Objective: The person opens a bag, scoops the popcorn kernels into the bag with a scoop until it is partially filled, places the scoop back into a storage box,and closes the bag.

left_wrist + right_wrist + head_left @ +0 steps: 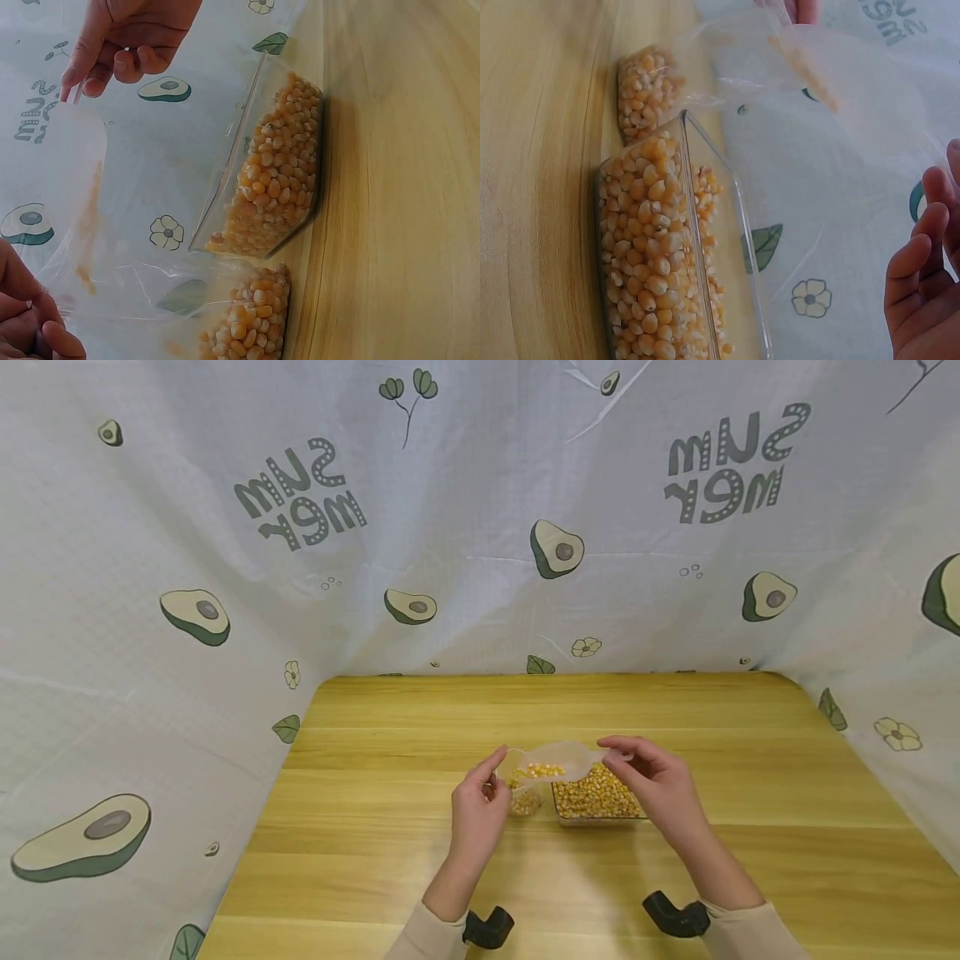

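My right hand pinches the handle of a translucent white scoop. The scoop is tilted to the left, with yellow corn kernels along its front part. Its tip is at the mouth of a clear plastic bag, whose upper edge my left hand pinches. Kernels fill the bottom of the bag, which stands on the table. Right beside the bag is a clear rectangular container heaped with corn kernels. In the head view, the scoop and right hand partly cover the container.
The wooden table extends around the bag and the container. A white cloth with avocado prints hangs behind it and along both sides. Black curved mounts are strapped at both wrists.
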A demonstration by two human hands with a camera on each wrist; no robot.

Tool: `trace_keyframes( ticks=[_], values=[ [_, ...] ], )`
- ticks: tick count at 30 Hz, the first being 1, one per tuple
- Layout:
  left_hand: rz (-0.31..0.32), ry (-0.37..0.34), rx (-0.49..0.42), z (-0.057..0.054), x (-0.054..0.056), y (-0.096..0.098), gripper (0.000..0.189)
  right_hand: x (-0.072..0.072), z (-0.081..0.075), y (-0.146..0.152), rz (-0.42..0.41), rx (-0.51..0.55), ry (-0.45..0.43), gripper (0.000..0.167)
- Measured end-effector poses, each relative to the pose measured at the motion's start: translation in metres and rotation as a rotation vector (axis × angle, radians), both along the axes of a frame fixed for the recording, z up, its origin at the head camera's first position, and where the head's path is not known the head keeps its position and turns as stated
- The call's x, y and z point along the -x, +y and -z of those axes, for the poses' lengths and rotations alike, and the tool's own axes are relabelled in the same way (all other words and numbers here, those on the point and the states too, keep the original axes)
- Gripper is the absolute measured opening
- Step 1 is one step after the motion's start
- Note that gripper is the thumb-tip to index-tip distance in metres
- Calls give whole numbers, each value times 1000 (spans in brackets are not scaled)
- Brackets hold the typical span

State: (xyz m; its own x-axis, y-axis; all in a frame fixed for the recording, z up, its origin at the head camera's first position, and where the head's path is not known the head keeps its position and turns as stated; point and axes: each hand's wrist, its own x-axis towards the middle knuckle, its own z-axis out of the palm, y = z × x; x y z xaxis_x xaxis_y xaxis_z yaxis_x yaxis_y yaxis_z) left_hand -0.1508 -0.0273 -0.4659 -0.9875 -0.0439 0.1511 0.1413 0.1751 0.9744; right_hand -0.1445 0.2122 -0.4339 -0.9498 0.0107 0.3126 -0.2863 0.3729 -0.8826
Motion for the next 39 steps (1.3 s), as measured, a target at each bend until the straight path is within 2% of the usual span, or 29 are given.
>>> trace_keyframes(
  ticks=[8,14,23,29,39],
  values=[
    [9,15,4,2,0,-1,50,0,1,-2,32,33,-15,27],
    [15,2,-10,1,-1,-1,51,-1,-1,-4,18,83,-9,27],
    [14,-12,-32,-2,-2,0,52,-3,-4,-5,10,100,11,24],
    [7,7,-23,-1,-1,0,53,-4,0,-2,9,69,20,23],
    [-6,1,-13,-1,0,-1,52,-8,8,3,32,-48,65,19]
  ],
)
